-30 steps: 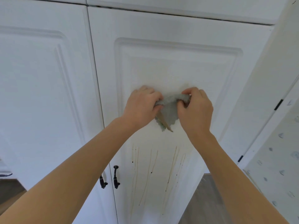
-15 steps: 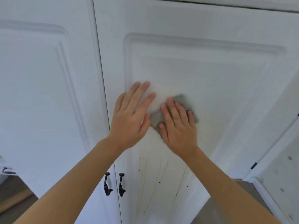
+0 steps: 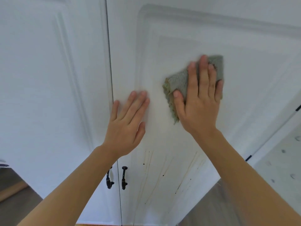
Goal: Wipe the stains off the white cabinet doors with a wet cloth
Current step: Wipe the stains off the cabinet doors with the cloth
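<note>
While right hand (image 3: 201, 101) presses grey cloth (image 3: 178, 82) flat on right cabinet door (image 3: 244, 79), fingers straight and spread over it (broad palm pressure likely suits scrubbing), left hand (image 3: 126, 126) rests flat, empty, near door's left edge, probably bracing door against push. Brown drip stains (image 3: 164, 175) run below both hands, beside dark handles (image 3: 124, 177), not yet wiped.

Grey-brown wood-grain floor (image 3: 216, 207) below; white wall panel with small grey motifs (image 3: 283, 162) at right; even, soft daylight throughout.
</note>
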The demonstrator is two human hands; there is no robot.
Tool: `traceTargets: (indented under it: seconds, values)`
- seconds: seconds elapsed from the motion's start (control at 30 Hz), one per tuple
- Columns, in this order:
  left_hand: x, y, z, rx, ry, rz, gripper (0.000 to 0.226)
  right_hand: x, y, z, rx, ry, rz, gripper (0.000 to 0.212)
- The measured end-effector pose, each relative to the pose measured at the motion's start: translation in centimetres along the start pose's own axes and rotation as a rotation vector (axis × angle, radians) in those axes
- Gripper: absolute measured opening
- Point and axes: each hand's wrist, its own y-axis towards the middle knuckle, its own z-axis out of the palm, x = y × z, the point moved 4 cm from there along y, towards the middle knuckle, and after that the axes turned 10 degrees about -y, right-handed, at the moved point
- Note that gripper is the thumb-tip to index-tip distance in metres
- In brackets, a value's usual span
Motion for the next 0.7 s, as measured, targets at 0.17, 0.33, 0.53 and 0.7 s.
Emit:
traceTargets:
  seconds: [0.17,0.33,0.53,0.7]
  values:
    - [1.5,0.3,0.5,-0.120,0.065,0.139,0.053,1.4,-1.3,0.5,0.009,0.001,0.136,0.067]
    - [1.9,-0.8,1.4,-0.093,0.058,0.179,0.052,3.4,-7.7,1.8,0.072,-0.018,0.020,0.067]
    - [1.5,-5.8,5.1,-0.175,0.042,0.123,0.049,6.0,-16.8,3.7,0.073,0.022,-0.049,0.067]
    - [1.9,-9.2,6.9,-0.236,-0.084,0.123,0.047,8.8,-25.3,5.0,0.065,0.077,-0.055,0.068]
